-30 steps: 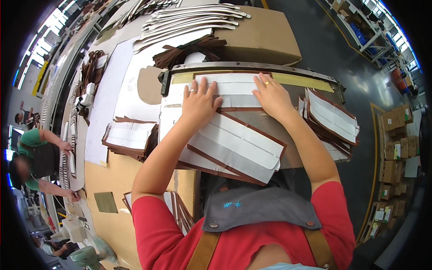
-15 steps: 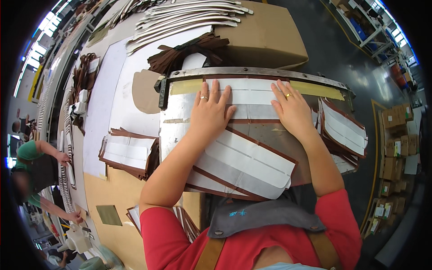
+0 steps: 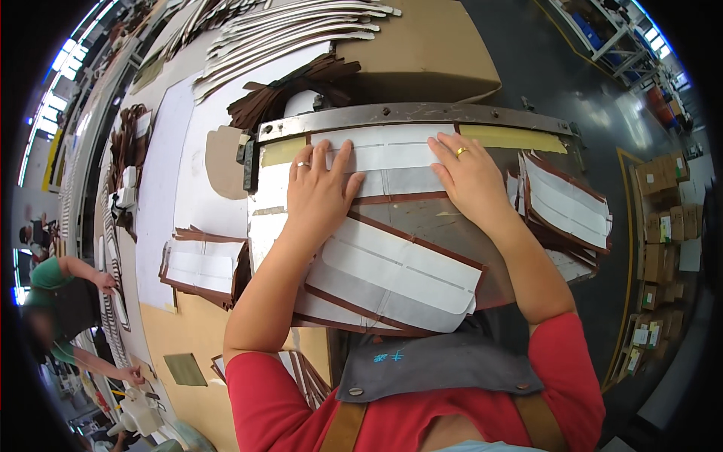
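The left hand (image 3: 320, 188) and right hand (image 3: 472, 179) lie palm down, fingers extended and loosely spread, on a white panel (image 3: 388, 154) with brown edges. Neither hand grips it; they rest near its two ends. The panel lies on a metal worktop (image 3: 444, 230), just beside a long metal bar (image 3: 407, 113); whether its far edge touches the bar is hard to tell. Yellow strips (image 3: 512, 138) run out past both ends of the panel. Nearer the person, similar panels (image 3: 399, 271) overlap at a slant. One stack (image 3: 202, 264) of panels sits to the left, another stack (image 3: 566, 197) to the right. Beyond the bar are brown strips (image 3: 297, 87) and a cardboard box (image 3: 414, 56).
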Available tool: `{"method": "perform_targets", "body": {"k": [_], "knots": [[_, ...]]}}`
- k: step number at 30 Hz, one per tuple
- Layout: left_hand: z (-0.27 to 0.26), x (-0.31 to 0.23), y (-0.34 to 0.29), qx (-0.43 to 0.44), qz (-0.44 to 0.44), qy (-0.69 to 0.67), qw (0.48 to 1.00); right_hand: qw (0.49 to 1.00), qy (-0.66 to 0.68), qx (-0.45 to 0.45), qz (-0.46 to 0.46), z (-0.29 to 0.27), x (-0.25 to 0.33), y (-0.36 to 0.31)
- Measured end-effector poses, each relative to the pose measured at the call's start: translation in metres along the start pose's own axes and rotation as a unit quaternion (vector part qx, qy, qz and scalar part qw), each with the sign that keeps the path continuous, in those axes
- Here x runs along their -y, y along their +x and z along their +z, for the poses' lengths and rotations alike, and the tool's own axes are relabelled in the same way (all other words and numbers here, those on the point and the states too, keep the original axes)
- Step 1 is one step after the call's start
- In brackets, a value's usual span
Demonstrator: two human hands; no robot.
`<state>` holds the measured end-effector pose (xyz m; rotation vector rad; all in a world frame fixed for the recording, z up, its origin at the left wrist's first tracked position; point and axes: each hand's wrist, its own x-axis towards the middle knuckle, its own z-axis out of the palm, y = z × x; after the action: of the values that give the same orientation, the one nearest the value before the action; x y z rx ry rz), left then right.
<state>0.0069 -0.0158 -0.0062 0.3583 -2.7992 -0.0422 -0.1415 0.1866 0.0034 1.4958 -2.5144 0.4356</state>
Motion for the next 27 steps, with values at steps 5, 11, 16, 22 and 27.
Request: {"method": "perform_targets", "body": {"k": [5,11,16,22,27], "knots": [[0.001,-0.002,0.001,0.012,0.0,0.0,1.0,0.999,-0.039,-0.001,-0.01,0.0,0.003,-0.004],[0.001,-0.006,-0.002,-0.003,0.004,0.016,1.0,0.999,-0.039,0.015,-0.006,-0.003,0.008,-0.003],[0.003,-0.006,0.0,-0.02,0.009,0.001,1.0,0.999,-0.048,-0.008,-0.016,-0.004,0.007,-0.006],[-0.008,0.011,0.004,0.039,-0.022,-0.064,0.997,0.999,0.024,-0.028,-0.018,-0.011,0.009,0.019],[0.003,0.031,0.008,-0.084,-0.075,-0.095,0.989,0.969,0.195,-0.034,-0.15,0.03,0.051,0.084]]}}
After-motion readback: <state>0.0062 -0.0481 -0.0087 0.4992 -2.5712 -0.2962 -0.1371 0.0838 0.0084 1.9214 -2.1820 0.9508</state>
